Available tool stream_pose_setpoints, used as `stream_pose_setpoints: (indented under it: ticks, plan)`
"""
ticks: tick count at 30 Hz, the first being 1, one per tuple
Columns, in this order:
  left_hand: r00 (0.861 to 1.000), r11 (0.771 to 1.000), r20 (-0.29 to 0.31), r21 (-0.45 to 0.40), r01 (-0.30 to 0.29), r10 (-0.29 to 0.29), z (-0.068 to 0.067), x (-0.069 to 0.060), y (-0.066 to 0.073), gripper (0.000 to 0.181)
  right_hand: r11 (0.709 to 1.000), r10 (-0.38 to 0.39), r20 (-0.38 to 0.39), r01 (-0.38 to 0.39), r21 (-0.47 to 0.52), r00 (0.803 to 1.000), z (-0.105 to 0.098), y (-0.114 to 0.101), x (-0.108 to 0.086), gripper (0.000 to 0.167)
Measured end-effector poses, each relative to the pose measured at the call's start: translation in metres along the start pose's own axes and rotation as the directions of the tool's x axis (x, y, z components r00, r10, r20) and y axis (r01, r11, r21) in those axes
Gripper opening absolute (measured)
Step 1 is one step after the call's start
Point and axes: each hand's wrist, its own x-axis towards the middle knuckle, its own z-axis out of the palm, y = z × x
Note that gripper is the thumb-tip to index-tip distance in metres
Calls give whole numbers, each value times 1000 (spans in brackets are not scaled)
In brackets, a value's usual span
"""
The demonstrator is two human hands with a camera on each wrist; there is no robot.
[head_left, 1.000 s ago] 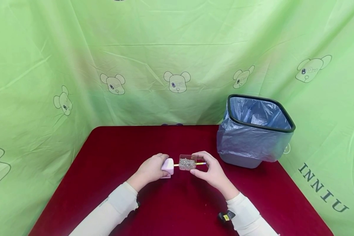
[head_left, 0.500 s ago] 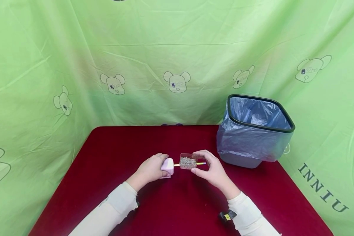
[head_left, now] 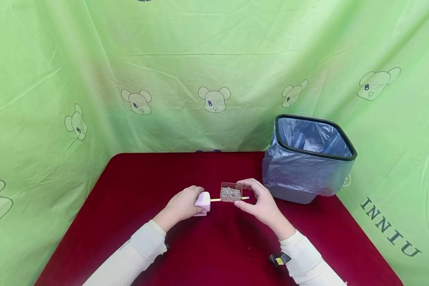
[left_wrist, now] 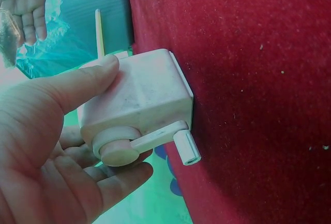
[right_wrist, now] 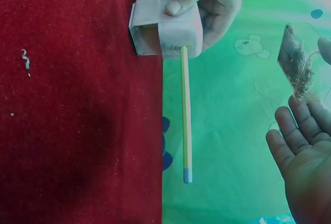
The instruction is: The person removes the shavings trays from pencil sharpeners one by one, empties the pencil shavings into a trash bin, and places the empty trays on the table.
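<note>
Your left hand [head_left: 184,203] reaches in from seven o'clock and grips a pale pink pencil sharpener [head_left: 203,201], thumb flat across one face, fingers curled around the far side. Your right hand [head_left: 261,203] reaches in from five o'clock and holds a clear container [head_left: 231,184] by its edge between thumb and fingertips, palm facing inward, the remaining fingers nearly straight. Greyish-brown shavings [head_left: 230,194] fill much of it.

The sharpener sits at nine o'clock from the container. A yellow pencil [right_wrist: 186,110] juts from it toward three o'clock; from the head the container covers the pencil's middle, though the right wrist view shows the two apart. A crank [left_wrist: 160,137] is on the sharpener's opposite end.

Beneath is a red-covered table [head_left: 157,171], with a pale curl [right_wrist: 26,58] on its cloth. At two o'clock stands a grey bin [head_left: 292,194] with a bluish liner [head_left: 304,171]. Beyond hangs a green curtain [head_left: 214,35] printed with bear faces.
</note>
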Motion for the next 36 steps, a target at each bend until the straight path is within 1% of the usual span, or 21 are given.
stream_pose_setpoints:
  ticks: [8,11,16,18,22,28,36]
  plan:
    - [1000,1000,0,-4,-3,3,1,1,-1,66,1000,-24,-5,24,-16,1000,-8,-4,3,54]
    - [1000,1000,1,0,-2,2,1,1,-1,66,1000,-24,-4,24,-5,1000,-10,-6,3,54]
    - [1000,1000,0,10,-7,7,2,1,-1,65,1000,-17,-6,17,-27,1000,-12,-8,4,54]
    - [1000,1000,1,9,-5,5,2,1,-1,64,999,-26,-8,25,-38,1000,-13,-8,4,55]
    - [1000,1000,4,0,3,-3,3,0,-1,62,999,-40,-3,40,-30,999,-17,-8,6,54]
    - [1000,1000,5,-8,9,-9,1,-1,0,61,999,-28,1,28,-28,1000,-22,-12,8,52]
    - [1000,999,-1,-33,15,-15,2,-2,-1,60,999,-13,-18,13,-30,1000,-28,-18,8,53]
